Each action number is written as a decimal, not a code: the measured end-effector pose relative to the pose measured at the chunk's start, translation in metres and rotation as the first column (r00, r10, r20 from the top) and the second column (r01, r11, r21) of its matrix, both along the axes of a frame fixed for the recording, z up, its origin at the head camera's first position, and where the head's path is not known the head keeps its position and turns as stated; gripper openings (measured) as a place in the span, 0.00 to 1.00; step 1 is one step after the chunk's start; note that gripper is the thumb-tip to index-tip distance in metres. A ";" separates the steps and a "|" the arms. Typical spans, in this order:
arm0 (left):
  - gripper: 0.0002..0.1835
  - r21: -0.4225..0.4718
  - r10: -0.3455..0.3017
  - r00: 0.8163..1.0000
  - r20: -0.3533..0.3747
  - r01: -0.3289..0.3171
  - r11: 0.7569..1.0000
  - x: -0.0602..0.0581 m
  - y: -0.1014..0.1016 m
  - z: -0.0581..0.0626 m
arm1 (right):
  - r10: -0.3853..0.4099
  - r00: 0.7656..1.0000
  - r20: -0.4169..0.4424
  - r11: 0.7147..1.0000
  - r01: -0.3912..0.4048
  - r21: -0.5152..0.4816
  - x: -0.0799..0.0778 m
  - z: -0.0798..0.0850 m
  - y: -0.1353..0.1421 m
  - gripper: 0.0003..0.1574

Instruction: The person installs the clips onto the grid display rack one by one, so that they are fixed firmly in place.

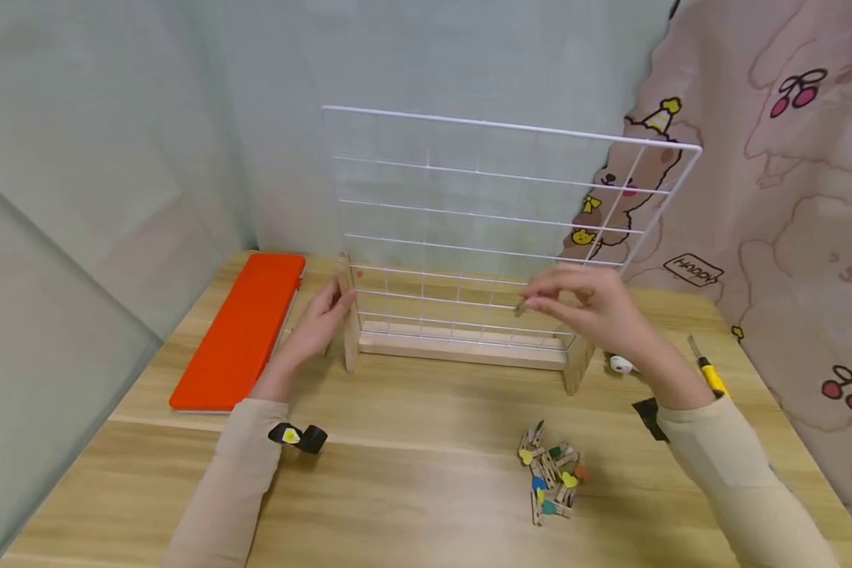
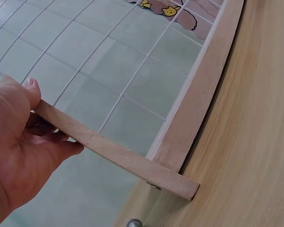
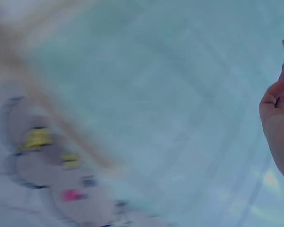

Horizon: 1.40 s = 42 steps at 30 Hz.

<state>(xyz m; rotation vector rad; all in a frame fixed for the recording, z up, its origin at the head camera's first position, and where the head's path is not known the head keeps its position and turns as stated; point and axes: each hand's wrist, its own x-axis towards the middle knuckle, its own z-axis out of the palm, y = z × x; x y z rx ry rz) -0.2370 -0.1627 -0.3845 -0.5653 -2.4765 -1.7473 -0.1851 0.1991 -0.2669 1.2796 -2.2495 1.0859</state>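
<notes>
On the wooden table (image 1: 412, 442) a white wire grid panel (image 1: 497, 229) stands upright in a wooden base (image 1: 461, 351), up at 12 o'clock. Left hand (image 1: 319, 319) grips the base's left upright post (image 2: 109, 151), steadying it. Right hand (image 1: 589, 304) pinches a small clothespin (image 1: 521, 306) right at the lower wires, looks like the clipping-on step. Next I'd guess it needs lining up on a wire. Pile of colourful clothespins (image 1: 550, 473) sits at 5 o'clock.
</notes>
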 end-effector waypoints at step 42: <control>0.23 0.073 -0.046 0.999 0.018 0.045 0.996 0.012 0.017 0.024 | -0.279 0.948 0.153 0.947 0.298 -0.119 -0.074 0.154 -0.193 0.12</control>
